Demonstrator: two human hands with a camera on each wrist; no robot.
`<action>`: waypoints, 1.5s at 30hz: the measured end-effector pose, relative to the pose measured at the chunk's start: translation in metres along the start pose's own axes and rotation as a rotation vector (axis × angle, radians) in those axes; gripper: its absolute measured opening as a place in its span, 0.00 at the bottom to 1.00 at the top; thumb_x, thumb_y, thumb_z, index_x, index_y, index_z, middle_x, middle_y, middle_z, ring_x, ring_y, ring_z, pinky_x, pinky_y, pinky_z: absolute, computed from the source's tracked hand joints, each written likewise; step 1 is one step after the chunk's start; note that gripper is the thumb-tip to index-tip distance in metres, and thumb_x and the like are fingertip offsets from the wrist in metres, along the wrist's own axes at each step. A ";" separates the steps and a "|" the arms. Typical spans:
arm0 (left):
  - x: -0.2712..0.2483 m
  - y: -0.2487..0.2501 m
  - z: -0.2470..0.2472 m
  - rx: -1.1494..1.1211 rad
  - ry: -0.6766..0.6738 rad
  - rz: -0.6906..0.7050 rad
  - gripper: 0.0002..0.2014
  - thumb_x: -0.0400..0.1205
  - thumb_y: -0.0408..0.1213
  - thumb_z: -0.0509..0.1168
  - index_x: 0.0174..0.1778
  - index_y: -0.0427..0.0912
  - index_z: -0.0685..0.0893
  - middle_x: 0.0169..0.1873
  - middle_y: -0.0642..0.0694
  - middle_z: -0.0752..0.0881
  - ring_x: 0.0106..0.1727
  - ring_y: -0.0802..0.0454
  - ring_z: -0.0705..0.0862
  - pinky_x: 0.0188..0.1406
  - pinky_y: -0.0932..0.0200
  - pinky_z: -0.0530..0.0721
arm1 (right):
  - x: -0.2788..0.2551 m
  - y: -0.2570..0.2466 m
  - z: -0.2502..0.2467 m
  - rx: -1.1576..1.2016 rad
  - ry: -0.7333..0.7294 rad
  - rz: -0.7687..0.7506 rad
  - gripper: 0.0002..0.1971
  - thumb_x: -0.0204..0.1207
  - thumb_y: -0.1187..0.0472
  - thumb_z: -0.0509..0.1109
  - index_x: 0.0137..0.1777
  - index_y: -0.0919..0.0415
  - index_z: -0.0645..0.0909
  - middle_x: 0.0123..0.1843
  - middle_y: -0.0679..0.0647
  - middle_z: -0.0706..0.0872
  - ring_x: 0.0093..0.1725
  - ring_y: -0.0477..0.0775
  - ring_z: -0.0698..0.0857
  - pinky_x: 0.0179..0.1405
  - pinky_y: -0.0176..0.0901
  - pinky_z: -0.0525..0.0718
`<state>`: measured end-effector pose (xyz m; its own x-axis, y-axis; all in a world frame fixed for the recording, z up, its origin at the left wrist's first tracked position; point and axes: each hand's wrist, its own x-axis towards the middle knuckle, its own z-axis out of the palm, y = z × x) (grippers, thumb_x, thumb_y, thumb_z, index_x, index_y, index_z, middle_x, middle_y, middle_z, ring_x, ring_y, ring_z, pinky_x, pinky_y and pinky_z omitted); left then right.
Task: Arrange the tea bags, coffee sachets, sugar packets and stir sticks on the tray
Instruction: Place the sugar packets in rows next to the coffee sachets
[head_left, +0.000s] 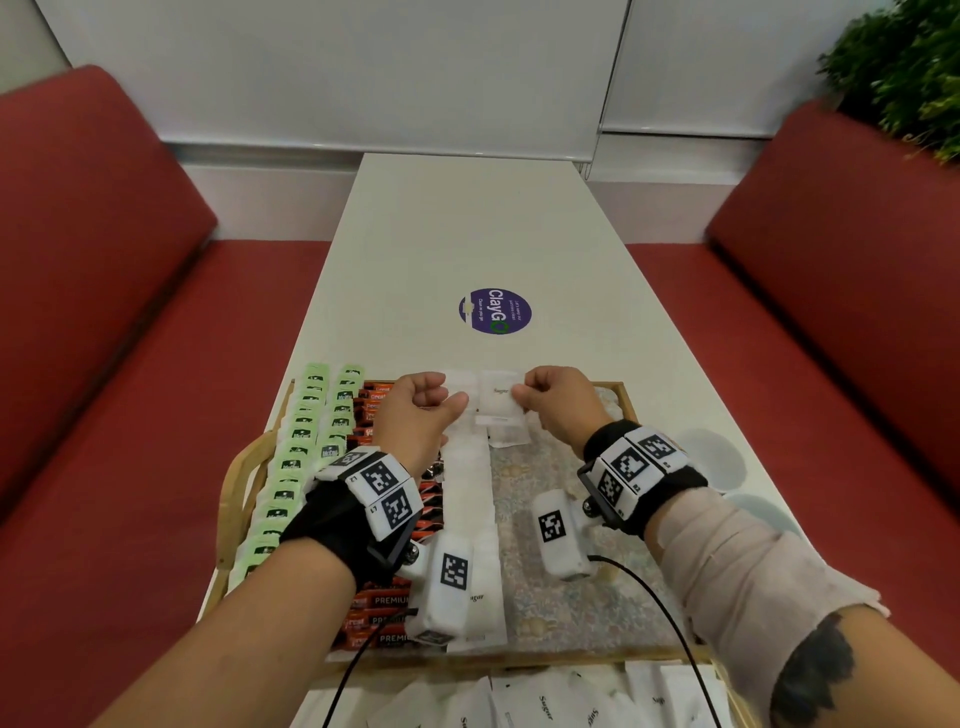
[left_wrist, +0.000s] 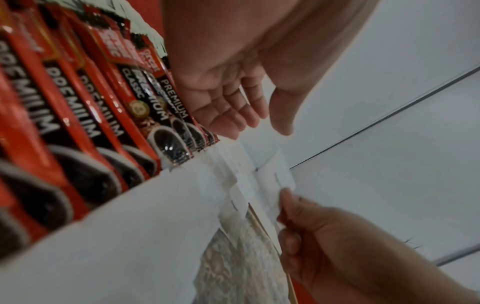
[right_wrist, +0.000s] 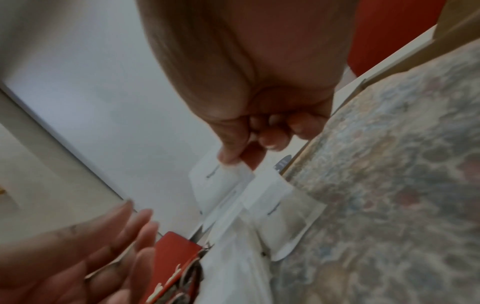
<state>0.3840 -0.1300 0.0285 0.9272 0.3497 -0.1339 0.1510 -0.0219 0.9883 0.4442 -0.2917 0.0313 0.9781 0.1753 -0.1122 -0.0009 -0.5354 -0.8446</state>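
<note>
Loose sugar packets (head_left: 550, 706), flat white paper squares printed "Sugar", lay nearest, on the counter (head_left: 467, 234) just outside the tray's near rim. Beyond them the tray (head_left: 236, 483), wooden-framed with a curved handle and a mottled floral base, sat on the white counter. It held 2 columns of pale green tea bags (head_left: 298, 467) at its left side, then a column of glossy red-and-black coffee sachets (left_wrist: 109, 115) marked "PREMIUM", then a column of overlapping white sugar packets (head_left: 470, 499) down the middle.

At the tray's far end, the right hand (head_left: 556, 410) held 1 sugar packet (head_left: 501, 397) by its right edge: the grip was a narrow pinch of thumb (right_wrist: 231, 144) and forefinger, the other fingers curled into the palm. The packet hung just above the far end of the white column, over the tray's far rim.

The left hand (head_left: 423, 415) was loosely curled beside that packet's left edge. Its grip held nothing; the left wrist view showed relaxed, bent fingers (left_wrist: 223, 115) and thumb apart, above the paper. Stir sticks could not be made out.
</note>
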 end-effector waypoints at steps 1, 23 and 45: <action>0.000 0.000 0.000 -0.010 0.002 -0.009 0.12 0.79 0.32 0.69 0.57 0.43 0.78 0.47 0.48 0.81 0.42 0.57 0.79 0.34 0.61 0.81 | 0.002 0.005 -0.002 -0.030 0.007 0.040 0.16 0.79 0.63 0.68 0.29 0.59 0.74 0.28 0.51 0.78 0.25 0.48 0.71 0.32 0.40 0.72; 0.002 -0.006 -0.003 0.020 -0.017 -0.039 0.11 0.81 0.26 0.65 0.56 0.42 0.80 0.49 0.47 0.82 0.47 0.51 0.81 0.36 0.60 0.81 | 0.014 0.023 0.016 -0.413 -0.073 0.274 0.16 0.77 0.55 0.70 0.30 0.60 0.77 0.34 0.56 0.82 0.39 0.57 0.82 0.41 0.42 0.78; -0.108 0.004 -0.007 -0.039 -0.061 -0.052 0.10 0.82 0.26 0.63 0.55 0.45 0.78 0.45 0.53 0.81 0.46 0.57 0.79 0.39 0.60 0.80 | -0.124 -0.004 -0.020 -0.162 -0.001 0.122 0.08 0.78 0.53 0.71 0.46 0.57 0.78 0.39 0.47 0.80 0.39 0.49 0.78 0.37 0.41 0.75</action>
<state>0.2823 -0.1608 0.0471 0.9380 0.2913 -0.1878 0.1869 0.0311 0.9819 0.3269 -0.3279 0.0592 0.9727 0.1016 -0.2087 -0.0857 -0.6784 -0.7297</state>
